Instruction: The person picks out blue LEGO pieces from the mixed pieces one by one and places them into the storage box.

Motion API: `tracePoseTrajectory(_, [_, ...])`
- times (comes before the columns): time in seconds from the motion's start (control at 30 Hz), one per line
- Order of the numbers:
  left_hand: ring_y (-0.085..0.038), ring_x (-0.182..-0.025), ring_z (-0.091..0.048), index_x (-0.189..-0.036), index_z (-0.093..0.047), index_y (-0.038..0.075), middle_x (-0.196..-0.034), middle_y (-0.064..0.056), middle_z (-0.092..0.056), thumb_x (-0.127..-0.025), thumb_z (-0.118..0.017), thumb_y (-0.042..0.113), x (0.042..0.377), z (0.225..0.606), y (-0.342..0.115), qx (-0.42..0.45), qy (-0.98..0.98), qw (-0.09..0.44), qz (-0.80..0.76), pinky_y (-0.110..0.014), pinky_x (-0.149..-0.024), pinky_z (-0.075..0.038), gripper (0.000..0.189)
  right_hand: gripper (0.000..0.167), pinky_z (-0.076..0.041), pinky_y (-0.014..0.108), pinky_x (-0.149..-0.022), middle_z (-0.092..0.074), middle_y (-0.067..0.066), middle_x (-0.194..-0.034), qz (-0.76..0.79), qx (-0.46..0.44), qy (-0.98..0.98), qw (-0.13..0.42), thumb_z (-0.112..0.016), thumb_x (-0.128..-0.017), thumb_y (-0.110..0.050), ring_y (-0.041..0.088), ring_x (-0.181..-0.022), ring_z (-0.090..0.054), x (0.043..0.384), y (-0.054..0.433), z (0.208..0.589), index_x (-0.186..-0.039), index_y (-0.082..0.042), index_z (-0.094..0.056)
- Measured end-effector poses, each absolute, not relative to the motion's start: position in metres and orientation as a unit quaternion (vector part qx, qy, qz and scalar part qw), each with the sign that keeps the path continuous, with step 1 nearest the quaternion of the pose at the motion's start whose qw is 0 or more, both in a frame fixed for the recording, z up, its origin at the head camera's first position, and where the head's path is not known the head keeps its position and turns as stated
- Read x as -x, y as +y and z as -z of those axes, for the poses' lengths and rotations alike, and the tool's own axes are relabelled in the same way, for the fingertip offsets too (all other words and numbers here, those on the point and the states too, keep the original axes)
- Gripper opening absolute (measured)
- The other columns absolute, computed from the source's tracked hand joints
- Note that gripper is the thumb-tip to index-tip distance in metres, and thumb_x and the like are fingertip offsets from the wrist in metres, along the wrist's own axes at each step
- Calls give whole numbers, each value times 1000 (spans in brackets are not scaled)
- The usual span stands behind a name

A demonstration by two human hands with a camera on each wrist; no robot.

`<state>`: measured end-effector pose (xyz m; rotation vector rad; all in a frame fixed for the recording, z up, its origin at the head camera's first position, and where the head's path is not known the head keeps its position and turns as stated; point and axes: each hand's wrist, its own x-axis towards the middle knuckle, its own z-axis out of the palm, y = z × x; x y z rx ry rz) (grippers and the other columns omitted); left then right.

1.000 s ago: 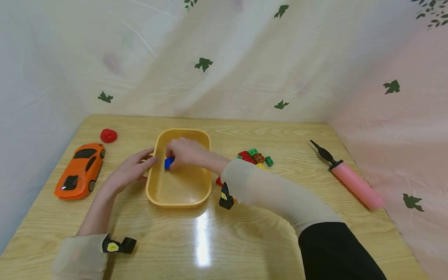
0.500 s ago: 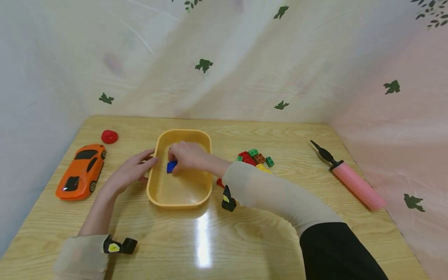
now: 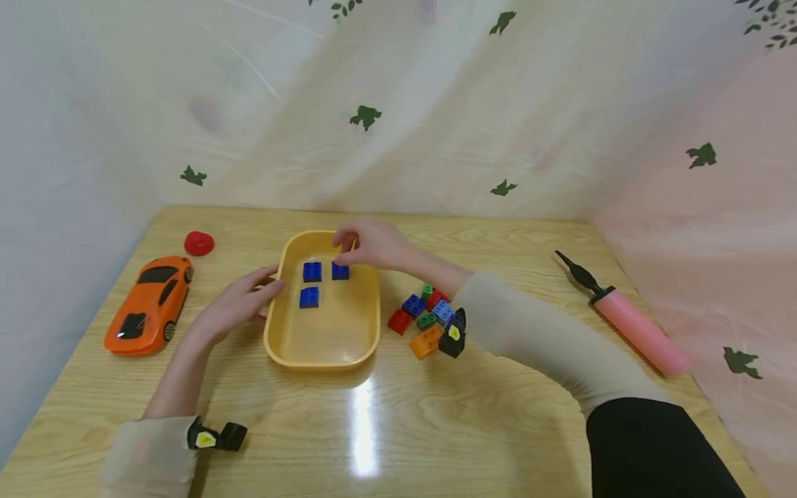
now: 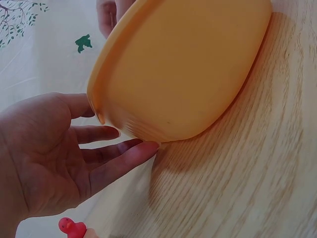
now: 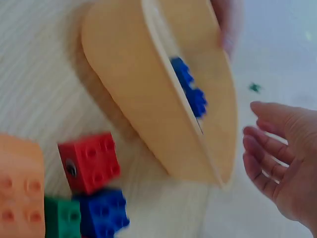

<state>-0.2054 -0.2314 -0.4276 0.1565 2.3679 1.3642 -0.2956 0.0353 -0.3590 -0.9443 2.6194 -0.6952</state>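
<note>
My left hand (image 3: 233, 308) rests its fairly straight fingers against the left side of a yellow-orange plastic bin (image 3: 320, 364). In the left wrist view, the fingertips (image 4: 151, 147) meet the bin's outer wall and rim. Inside lie three blue toy building blocks: one at the back left (image 3: 312, 272), another block (image 3: 309, 297) in front of it, and a third block (image 3: 340, 270) to the right. Over the bin's far right corner is my right hand (image 3: 381, 244), fingers loosely bent and holding nothing. The right wrist view shows that hand (image 5: 287, 158) apart from the bin wall.
Right of the bin is a pile of mixed blocks, including a red block (image 3: 400, 321), an orange block (image 3: 426, 342) and a blue block (image 3: 414, 306); my right sleeve hides part. An orange toy car (image 3: 149, 306) and a small red toy (image 3: 198, 243) stand left. A pink hand pump (image 3: 638, 328) lies right.
My right hand has let go of a blue block in the bin and moved up and right toward its far right corner. My left hand stays at the rim.
</note>
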Motion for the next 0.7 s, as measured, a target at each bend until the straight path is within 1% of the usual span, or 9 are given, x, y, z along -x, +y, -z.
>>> tracePoseTrajectory(0.1, [-44,-128,-58,-165,-19,6,-153,-31,-41,-111,-43,42,205,428,-233,-56,847,198,-489,-36,-83,-65,69,33,-58,29,-83,-76,10,-108,328,309,882,139,-75,-95,-19,21,-95,-69,302,56,355,-123,-3,-70])
tracePoseTrajectory(0.2, [-44,-128,-57,-165,-19,5,-154,-32,-41,-111,-43,42,204,428,-234,-55,847,198,-490,-36,-82,-65,69,30,-59,29,-81,-75,11,-107,372,300,870,122,-73,-96,-17,22,-94,-69,305,76,355,-123,-4,-71])
tracePoseTrajectory(0.37, [-45,-129,-57,-165,-18,5,-155,-33,-39,-111,-42,41,204,428,-234,-51,848,199,-489,-37,-84,-65,69,28,-58,29,-81,-75,8,-108,390,284,873,78,-74,-97,-23,19,-94,-68,302,108,360,-122,-11,-73])
tracePoseTrajectory(0.57, [-46,-132,-55,-165,-18,4,-155,-32,-39,-111,-42,40,204,425,-231,-52,848,200,-488,-40,-86,-64,68,29,-59,30,-85,-76,8,-109,411,253,873,66,-73,-97,-24,20,-96,-68,286,144,370,-124,-12,-73])
tracePoseTrajectory(0.7, [-45,-131,-55,-165,-16,4,-155,-33,-39,-112,-40,40,204,424,-231,-54,848,200,-488,-40,-86,-64,69,30,-60,29,-86,-76,8,-109,411,244,876,59,-73,-97,-23,20,-96,-69,275,164,380,-125,-11,-72])
